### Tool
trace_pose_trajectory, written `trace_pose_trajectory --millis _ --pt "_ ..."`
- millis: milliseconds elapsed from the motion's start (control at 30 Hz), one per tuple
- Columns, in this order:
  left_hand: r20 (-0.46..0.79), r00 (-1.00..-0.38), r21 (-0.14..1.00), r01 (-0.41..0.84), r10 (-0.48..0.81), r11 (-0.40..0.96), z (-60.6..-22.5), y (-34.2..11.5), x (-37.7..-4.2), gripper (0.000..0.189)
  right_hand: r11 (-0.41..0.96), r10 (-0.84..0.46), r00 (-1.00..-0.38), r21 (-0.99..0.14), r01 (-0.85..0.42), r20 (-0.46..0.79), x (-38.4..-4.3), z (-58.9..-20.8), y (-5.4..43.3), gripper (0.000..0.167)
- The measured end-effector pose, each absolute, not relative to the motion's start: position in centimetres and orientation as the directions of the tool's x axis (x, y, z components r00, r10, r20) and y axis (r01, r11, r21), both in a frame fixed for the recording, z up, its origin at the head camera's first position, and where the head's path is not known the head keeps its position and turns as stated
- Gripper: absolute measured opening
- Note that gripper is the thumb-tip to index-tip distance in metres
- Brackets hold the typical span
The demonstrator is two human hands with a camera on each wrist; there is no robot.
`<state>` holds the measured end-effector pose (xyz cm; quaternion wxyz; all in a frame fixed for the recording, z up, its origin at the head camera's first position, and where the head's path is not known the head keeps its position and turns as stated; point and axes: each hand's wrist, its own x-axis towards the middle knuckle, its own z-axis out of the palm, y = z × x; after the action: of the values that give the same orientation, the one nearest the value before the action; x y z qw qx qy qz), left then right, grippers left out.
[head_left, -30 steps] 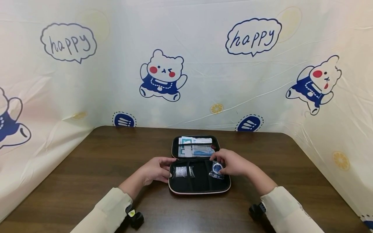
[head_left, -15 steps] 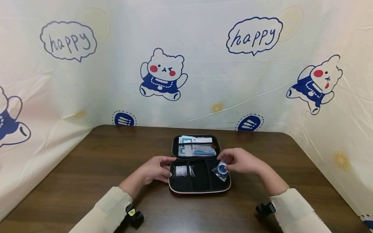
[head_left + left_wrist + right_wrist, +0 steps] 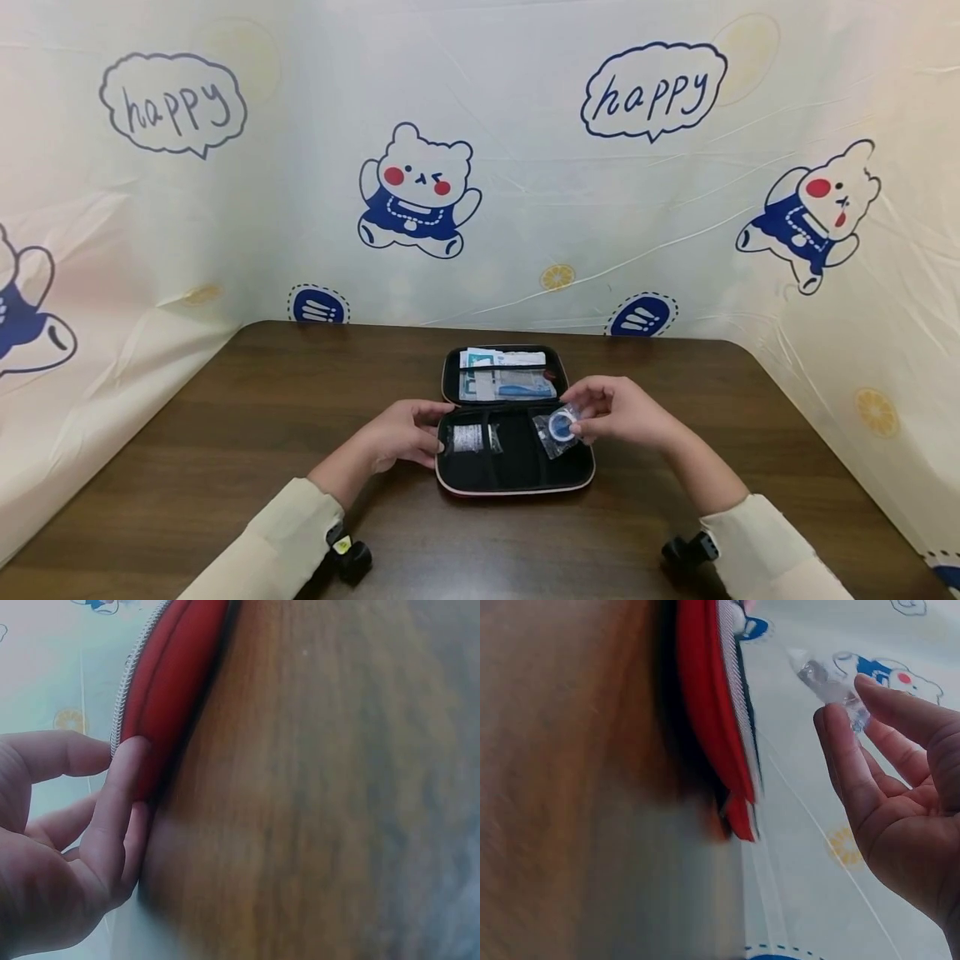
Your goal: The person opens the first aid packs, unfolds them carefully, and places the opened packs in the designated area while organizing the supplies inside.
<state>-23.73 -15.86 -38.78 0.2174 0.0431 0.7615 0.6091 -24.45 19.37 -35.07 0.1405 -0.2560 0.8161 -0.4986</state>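
A zip case (image 3: 517,477), black inside and red outside, lies unfolded on the table. My left hand (image 3: 405,437) holds its left edge, and in the left wrist view the fingers (image 3: 124,776) lie against the red side by the zip. Over the right part of the case, my right hand (image 3: 618,415) pinches a small clear plastic packet (image 3: 557,433) with a round blue-and-white item inside. The right wrist view shows this packet (image 3: 829,686) between thumb and fingertips, raised above the case rim.
In the case's far half, paper and plastic packets (image 3: 502,379) sit under a strap. A white packaged item (image 3: 468,437) lies in the near half's left section. Brown wooden table (image 3: 262,433) surrounds the case, with a printed curtain (image 3: 300,208) behind.
My right hand has lifted the packet from the case's right section, shifting right and slightly up. The packet has since swung left, its round face now more visible. My left hand stays in place.
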Motion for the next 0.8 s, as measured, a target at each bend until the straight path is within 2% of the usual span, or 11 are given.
trace_pose_trajectory --millis 200,600,800 --pt "-0.281 -0.904 0.948 -0.208 0.321 0.242 -38.9 -15.4 -23.9 0.062 0.389 -0.584 -0.812 -0.883 -0.265 -0.013 -24.0 -36.1 17.6 0.032" --pt "-0.281 -0.91 0.948 -0.214 0.305 0.235 -39.1 -14.9 -24.1 0.062 0.52 -0.609 -0.792 -0.737 -0.431 0.034 -23.5 -37.1 14.7 0.029" --pt "-0.279 -0.91 0.949 -0.211 0.307 0.236 -39.1 -14.9 -24.1 0.062 0.537 -0.605 -0.794 -0.707 -0.46 0.057 -23.6 -37.3 13.8 0.028"
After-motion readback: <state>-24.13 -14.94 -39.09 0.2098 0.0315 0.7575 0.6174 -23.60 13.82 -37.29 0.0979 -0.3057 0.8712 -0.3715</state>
